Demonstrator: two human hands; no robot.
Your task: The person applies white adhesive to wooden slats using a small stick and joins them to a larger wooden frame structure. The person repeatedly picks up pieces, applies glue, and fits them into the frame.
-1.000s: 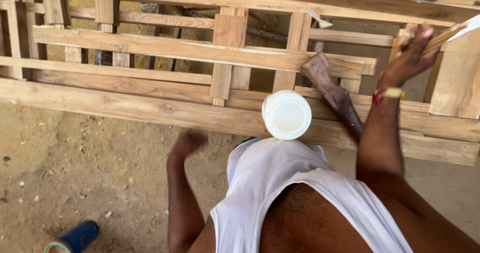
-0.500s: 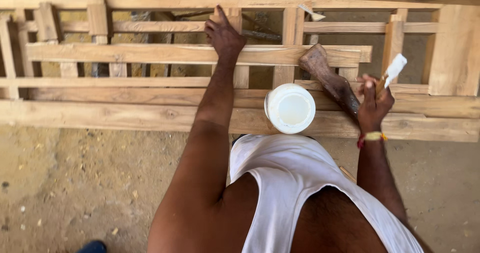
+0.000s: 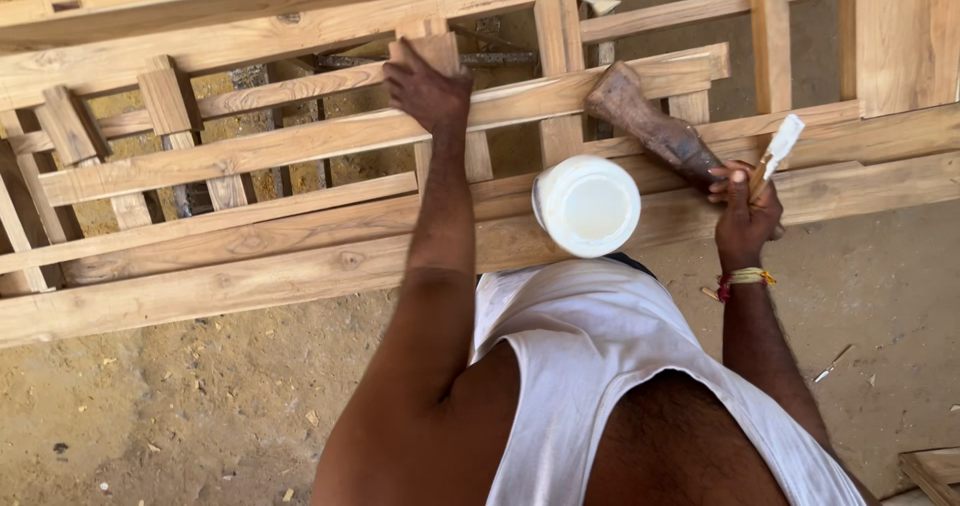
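Observation:
A large wooden lattice frame (image 3: pixel 250 221) lies across the sandy ground in front of me. My left hand (image 3: pixel 428 88) reaches forward and grips a short upright slat (image 3: pixel 432 54) in the middle of the frame. My right hand (image 3: pixel 745 216) holds a thin flat stick with a white-smeared tip (image 3: pixel 778 148) over the frame's near rail. An open white tub of white paste (image 3: pixel 588 206) rests on the near rails between my arms. A dark worn wooden mallet (image 3: pixel 650 126) lies on the frame just left of my right hand.
Sandy ground with wood chips spreads below the frame. A small metal nail or tool (image 3: pixel 832 363) lies on the ground at the right. A wooden piece (image 3: pixel 930 471) shows at the bottom right corner. A broad plank (image 3: pixel 905 36) stands at the upper right.
My left hand rose from near the ground to the frame's middle slat and now grips it. My right hand came down from the upper right with the stick to the near rail.

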